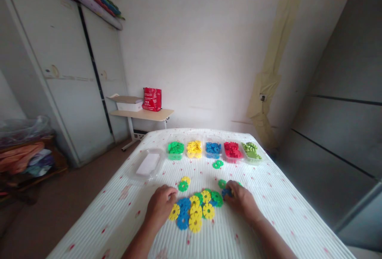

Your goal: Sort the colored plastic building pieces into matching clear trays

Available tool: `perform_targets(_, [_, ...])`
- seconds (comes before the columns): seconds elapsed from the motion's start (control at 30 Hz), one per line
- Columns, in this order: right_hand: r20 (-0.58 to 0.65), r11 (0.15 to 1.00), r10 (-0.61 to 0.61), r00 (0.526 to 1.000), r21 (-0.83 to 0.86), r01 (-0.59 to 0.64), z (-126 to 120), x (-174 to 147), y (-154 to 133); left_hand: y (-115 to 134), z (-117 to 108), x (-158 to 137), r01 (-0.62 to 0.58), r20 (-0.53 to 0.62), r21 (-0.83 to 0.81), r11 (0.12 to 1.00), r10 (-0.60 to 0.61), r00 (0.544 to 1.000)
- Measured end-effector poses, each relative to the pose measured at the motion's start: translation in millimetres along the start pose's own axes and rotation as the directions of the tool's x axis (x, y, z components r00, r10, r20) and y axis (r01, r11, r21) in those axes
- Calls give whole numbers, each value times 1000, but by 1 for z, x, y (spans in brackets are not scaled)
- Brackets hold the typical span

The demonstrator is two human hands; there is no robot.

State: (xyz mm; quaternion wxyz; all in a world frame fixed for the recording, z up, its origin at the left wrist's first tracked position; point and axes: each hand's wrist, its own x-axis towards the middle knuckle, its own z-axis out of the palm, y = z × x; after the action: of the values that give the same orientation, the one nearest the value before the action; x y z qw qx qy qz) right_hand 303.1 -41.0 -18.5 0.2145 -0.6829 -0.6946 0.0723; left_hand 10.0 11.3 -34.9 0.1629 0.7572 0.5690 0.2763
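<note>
My left hand (pixel 162 203) is resting half-curled just left of a pile of flat, notched yellow, blue and green plastic discs (pixel 196 211); I cannot tell whether it is gripping anything. My right hand (pixel 238 200) is touching a notched blue plastic disc (pixel 226 192) under its fingertips, its grip unclear. Beyond both hands, five clear plastic boxes (pixel 213 156) are standing on the white-covered bench (pixel 119 215).
</note>
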Motion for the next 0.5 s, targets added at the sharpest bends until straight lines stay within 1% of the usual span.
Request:
perform_targets(0.07, [-16,989,25,1000,149,-22,-8,-1,-5,0,0,0,3,-11,-8,1000,-3,1000])
perform_targets(0.1, [-1,967,30,1000,251,-28,-12,-2,-9,0,0,0,4,-14,-12,1000,-4,1000])
perform_targets(0.13, [44,931,23,999,363,-38,-16,-4,-13,0,0,0,5,-14,-17,1000,-5,1000])
perform_targets(0.17, [122,883,4,993,466,-60,-20,-6,-16,0,0,0,6,-11,-19,1000,-6,1000])
perform_targets(0.2, [230,834,-33,973,543,-100,-22,-8,-20,1,-1,0,9,-7,-19,1000,-9,1000])
perform_targets(0.23, [348,799,-80,934,582,-148,-23,-11,-24,1,-1,0,13,-3,-19,1000,-13,1000])
perform_targets(0.27, [445,789,-122,887,585,-185,-23,-13,-26,2,-2,0,17,0,-19,1000,-17,1000])
perform_targets(0.3, [500,803,-150,853,565,-191,-22,-15,-28,2,-2,-1,19,-2,-19,1000,-19,1000])
perform_targets(0.33, [511,829,-161,844,534,-165,-20,-15,-29,2,-2,-1,21,-7,-20,1000,-21,1000])
perform_targets(0.37, [481,856,-152,863,501,-128,-18,-15,-29,2,-2,-1,21,-9,-23,1000,-21,1000])
perform_targets(0.43, [355,895,-84,931,437,-86,-14,-12,-26,2,-1,-1,19,-7,-24,1000,-19,1000])
perform_targets(0.47, [291,906,-38,956,415,-90,-13,-10,-24,2,-1,-1,19,-5,-22,1000,-19,1000])
perform_targets(0.5, [246,910,1,969,401,-103,-12,-7,-22,1,-1,-1,19,-3,-18,1000,-19,1000])
